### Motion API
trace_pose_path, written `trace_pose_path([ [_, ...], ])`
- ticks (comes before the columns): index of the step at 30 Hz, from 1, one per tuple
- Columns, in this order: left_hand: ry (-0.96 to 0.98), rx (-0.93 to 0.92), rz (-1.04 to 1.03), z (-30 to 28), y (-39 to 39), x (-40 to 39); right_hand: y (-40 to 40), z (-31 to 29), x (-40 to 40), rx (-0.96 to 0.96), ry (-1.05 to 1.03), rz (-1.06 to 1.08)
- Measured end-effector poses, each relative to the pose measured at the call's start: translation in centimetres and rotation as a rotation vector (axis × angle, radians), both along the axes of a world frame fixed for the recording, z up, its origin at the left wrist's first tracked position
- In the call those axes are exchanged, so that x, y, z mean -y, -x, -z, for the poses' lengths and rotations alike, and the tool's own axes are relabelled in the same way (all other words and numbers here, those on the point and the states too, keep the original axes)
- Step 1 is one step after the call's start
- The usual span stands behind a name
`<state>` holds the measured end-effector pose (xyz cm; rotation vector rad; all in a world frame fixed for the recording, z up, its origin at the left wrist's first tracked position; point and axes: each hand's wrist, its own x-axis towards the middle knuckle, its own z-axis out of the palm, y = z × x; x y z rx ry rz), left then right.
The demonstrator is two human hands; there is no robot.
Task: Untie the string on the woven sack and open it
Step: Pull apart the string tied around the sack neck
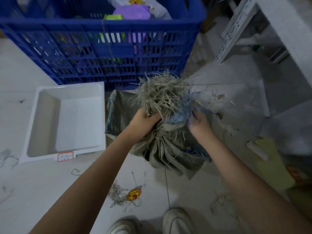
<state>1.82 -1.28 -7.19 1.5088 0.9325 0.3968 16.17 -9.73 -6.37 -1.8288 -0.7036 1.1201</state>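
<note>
A grey woven sack (pixel 170 154) stands on the floor in the middle, its neck bunched tight. Above the neck its frayed mouth (pixel 162 95) fans out in pale strands, with blue fibres on the right side. My left hand (pixel 143 122) grips the gathered neck from the left, fingers buried in the frayed strands. My right hand (pixel 200 123) is on the right of the neck, its fingers pinching the blue frayed edge. The string around the neck is hard to tell apart from the loose fibres.
A blue slatted crate (pixel 104 48) with packets inside stands just behind the sack. A white plastic tub (pixel 67 122) lies to the left. A metal shelf frame (pixel 239 29) rises at the right. Fibre scraps and a yellow wrapper (pixel 134 195) litter the floor near my shoes (pixel 175 220).
</note>
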Motion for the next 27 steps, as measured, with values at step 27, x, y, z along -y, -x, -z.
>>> trace_pose_path([
  [27,0.212,0.112,-0.154,-7.9,0.3,1.6,2.2,-5.3,0.4,0.079,-0.262,0.132],
])
